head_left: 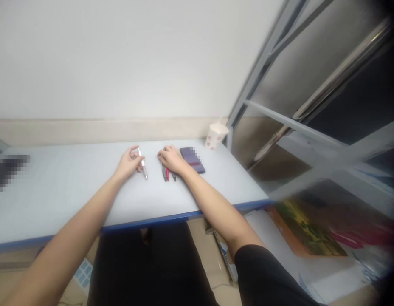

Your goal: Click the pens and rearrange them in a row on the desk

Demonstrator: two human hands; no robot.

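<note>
Between the thumb and fingers of my left hand [129,162] is a white pen [142,160] with a grey grip, its tip pointing down toward the tabletop. My right hand [172,159] rests over a small group of pens, fingers curled down on them. Below its palm stick out the ends of a red pen [167,174], a grey pen [164,173] and a dark pen [174,176]. The rest of these pens is hidden under the hand. Just right of it lies a dark purple notebook-like item [193,162], partly pixelated.
A white paper cup [216,137] with reddish spots and a straw stands at the back right corner. A pixelated dark object [9,170] lies at the table's [72,178] left end. A grey metal frame [257,80] rises along the right edge; a wall borders the back.
</note>
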